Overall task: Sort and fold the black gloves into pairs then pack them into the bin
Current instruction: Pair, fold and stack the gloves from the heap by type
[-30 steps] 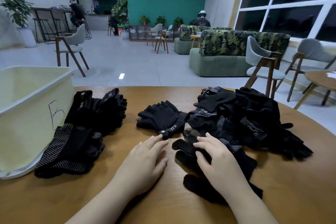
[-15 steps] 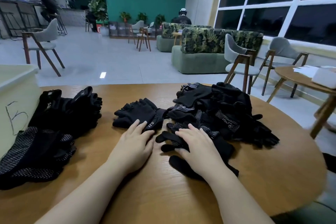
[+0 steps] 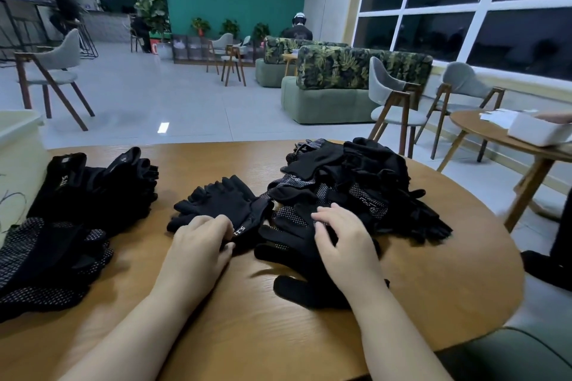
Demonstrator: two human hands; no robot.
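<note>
My left hand [image 3: 201, 244] has moved forward since a second ago: then it lay flat on the bare table [image 3: 433, 281], now its fingers curl over the cuff of the fingerless glove [image 3: 219, 201] in the middle of the frame, and I think it begins to grip it. My right hand [image 3: 343, 238] was flat on the dotted glove [image 3: 288, 238] at the near edge of the unsorted heap [image 3: 349, 182]; now its fingers are bent and press into that glove, but I cannot tell if they really hold it. The view has also turned to the right, so the bin [image 3: 18, 145] is only a strip at the left edge. Beside it lie the sorted gloves: a plain stack [image 3: 102, 182] and a dotted stack [image 3: 46, 260] at lower left. To me this means that the sorting goes on and the packing is not yet started.
</note>
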